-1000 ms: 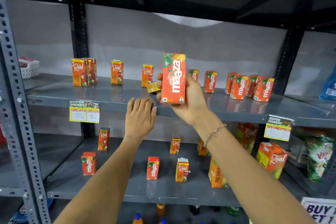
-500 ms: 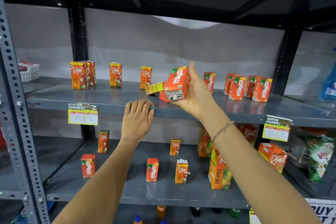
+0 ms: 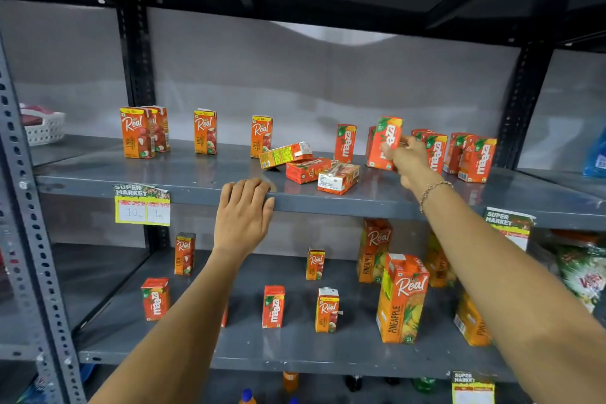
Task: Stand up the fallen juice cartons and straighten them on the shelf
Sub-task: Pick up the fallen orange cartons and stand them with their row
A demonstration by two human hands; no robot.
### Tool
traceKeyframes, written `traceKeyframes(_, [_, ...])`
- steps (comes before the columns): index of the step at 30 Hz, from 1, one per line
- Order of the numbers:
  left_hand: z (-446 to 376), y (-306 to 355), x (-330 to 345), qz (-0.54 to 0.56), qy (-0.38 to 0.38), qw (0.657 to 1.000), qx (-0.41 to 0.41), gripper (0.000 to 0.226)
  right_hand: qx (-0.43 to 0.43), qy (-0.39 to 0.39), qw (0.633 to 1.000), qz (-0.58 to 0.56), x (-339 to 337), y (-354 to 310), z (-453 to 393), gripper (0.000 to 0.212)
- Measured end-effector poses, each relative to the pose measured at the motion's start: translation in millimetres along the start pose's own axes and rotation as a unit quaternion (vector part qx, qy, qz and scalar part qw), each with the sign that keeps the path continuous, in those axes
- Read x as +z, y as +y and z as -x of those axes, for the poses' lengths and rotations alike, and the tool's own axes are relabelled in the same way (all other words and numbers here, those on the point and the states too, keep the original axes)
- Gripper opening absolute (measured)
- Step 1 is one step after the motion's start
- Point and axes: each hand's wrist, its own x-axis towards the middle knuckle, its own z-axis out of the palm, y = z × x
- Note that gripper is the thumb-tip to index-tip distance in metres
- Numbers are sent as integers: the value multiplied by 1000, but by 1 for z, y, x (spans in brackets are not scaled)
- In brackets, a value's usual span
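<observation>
On the upper shelf: this is where both hands are.
Right hand: the right hand [image 3: 408,159] reaches far out with a straight arm. Its fingers are closed around a red Maaza carton [image 3: 387,143].
Held carton: it is almost upright, leaning a little. Its bottom is at the shelf [image 3: 164,180], but I cannot tell if it touches.
Wrist: a thin bracelet [image 3: 433,190] hangs on the right wrist.
Left hand: the left hand [image 3: 244,211] is flat, with its fingers curled over the front edge of the shelf. It holds no carton.
Fallen cartons: three cartons lie on their sides between the two hands. One is a yellow-sided carton [image 3: 285,154], one is a red carton [image 3: 308,169], and one shows a white label [image 3: 337,178]. They are bunched close together.
Standing cartons: one Maaza carton [image 3: 345,143] stands just left of the held one. More Maaza cartons [image 3: 472,156] stand on the right. Four Real cartons [image 3: 205,132] stand on the left.
Price tag: a yellow tag [image 3: 142,205] hangs on the shelf edge, left of the left hand.
</observation>
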Motion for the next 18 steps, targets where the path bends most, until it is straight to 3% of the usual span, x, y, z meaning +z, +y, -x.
traceKeyframes(8, [-1,-1,3,2,37,999,12,33,-4,-46,983,179,0,25,-48,40])
traceKeyframes(15, [-3,-3,-5,9,1,1000,19,48,19,-53,984,167,0,34,-49,48])
traceKeyframes(18, [-3,-12,-12,20,-4,1000,10,45,-17,46,974,221,-1,27,-28,43])
